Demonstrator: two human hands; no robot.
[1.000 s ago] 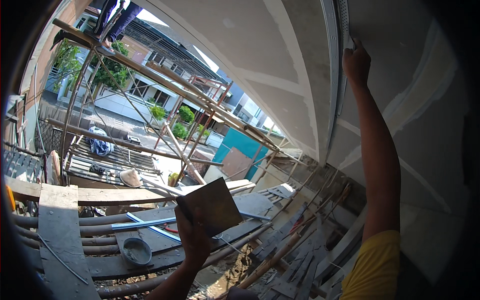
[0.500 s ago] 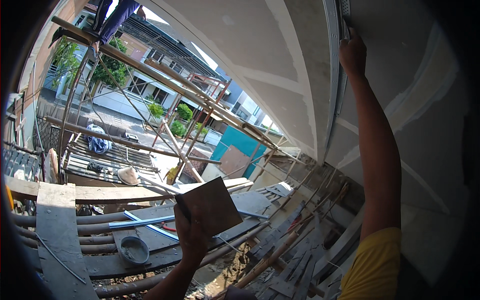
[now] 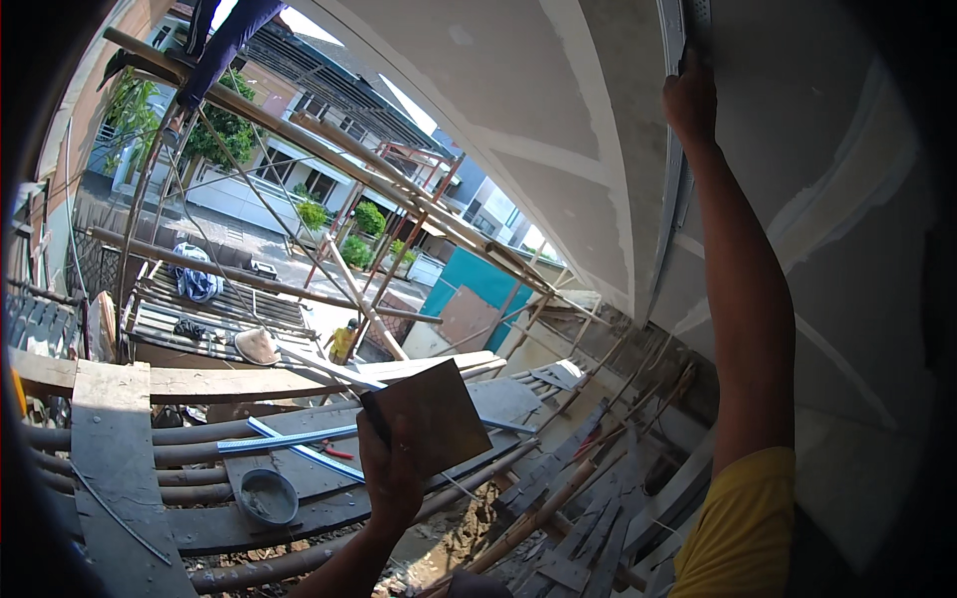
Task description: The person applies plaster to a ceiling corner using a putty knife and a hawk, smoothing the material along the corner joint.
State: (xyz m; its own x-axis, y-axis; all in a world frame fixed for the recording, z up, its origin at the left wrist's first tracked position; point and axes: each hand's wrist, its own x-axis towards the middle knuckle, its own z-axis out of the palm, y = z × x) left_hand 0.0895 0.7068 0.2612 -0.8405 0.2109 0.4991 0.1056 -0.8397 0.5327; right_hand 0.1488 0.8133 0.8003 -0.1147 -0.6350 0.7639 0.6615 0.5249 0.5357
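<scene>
My left hand (image 3: pixel 391 473) is closed around the edge of a flat, square, brownish plastering board (image 3: pixel 434 417), held up in front of me. Overhead at the upper right, my right hand (image 3: pixel 690 108) grips a dark-handled tool (image 3: pixel 690 60), pressed close to the ceiling; its blade is too shadowed to make out. Beside that hand a long perforated metal corner strip (image 3: pixel 670 164) runs along the edge of the grey ceiling board (image 3: pixel 778 130). Pale bands of filler (image 3: pixel 847 224) cross the boards.
Below lie planks (image 3: pixel 115 448), bamboo poles and a round bucket (image 3: pixel 268 496). Crossed light-blue metal strips (image 3: pixel 299 447) rest near red-handled pliers (image 3: pixel 339 452). Scaffold poles (image 3: pixel 299 140) cross the left side. Another person's legs (image 3: pixel 224 60) stand up there; a person in yellow (image 3: pixel 342 341) is farther down.
My right hand has shifted slightly left along the ceiling with its tool. My left hand and the board have moved a little right and down. The other person's legs have shifted slightly.
</scene>
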